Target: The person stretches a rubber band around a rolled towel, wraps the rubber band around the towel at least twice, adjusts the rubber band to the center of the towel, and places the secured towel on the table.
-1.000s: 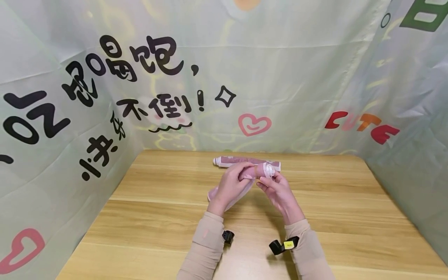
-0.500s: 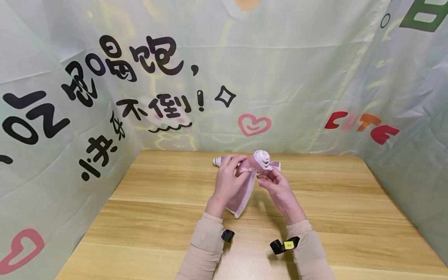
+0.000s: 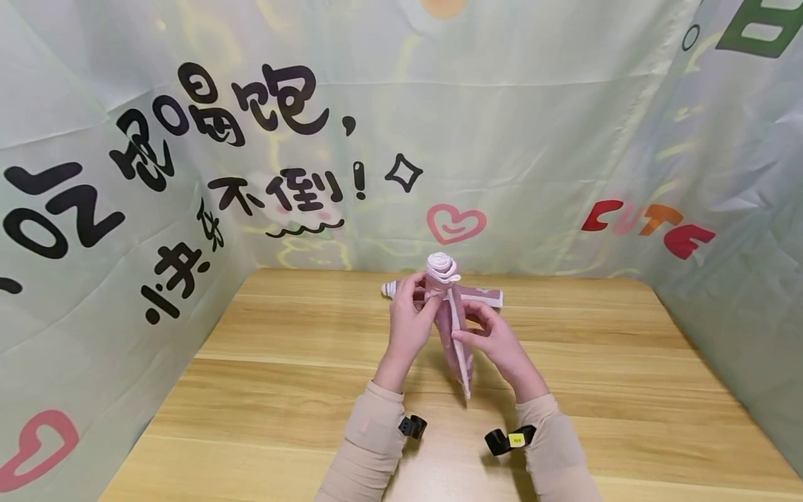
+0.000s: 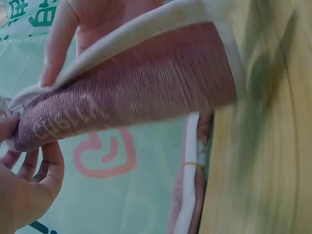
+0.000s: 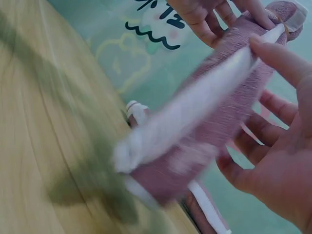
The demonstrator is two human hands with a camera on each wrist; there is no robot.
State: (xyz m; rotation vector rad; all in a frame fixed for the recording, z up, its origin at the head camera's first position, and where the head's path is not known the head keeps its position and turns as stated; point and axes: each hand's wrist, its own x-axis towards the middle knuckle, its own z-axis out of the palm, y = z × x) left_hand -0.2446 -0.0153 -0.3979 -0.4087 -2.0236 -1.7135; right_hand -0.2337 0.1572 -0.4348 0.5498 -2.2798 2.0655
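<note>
A pink towel (image 3: 447,335) with white edging stands upright between both hands, its rolled white-rimmed end on top and a loose flap hanging down. My left hand (image 3: 410,321) grips it just below the rolled end, thumb in front. My right hand (image 3: 498,338) holds the flap lower down; in the right wrist view its thumb lies on the white edge and its fingers (image 5: 265,129) are behind. A thin rubber band (image 5: 283,24) circles the towel near the rolled end. The flap is blurred at its lower corner.
Behind the hands a second rolled pink towel (image 3: 486,295) lies across the back of the wooden table (image 3: 282,390), with a rubber band (image 4: 195,164) around it. Printed cloth walls (image 3: 533,153) enclose the table's back and sides.
The towel has turned from lying sideways to upright, rolled end up, its flap swinging down toward the right. The right hand has moved from the rolled end onto the flap.
</note>
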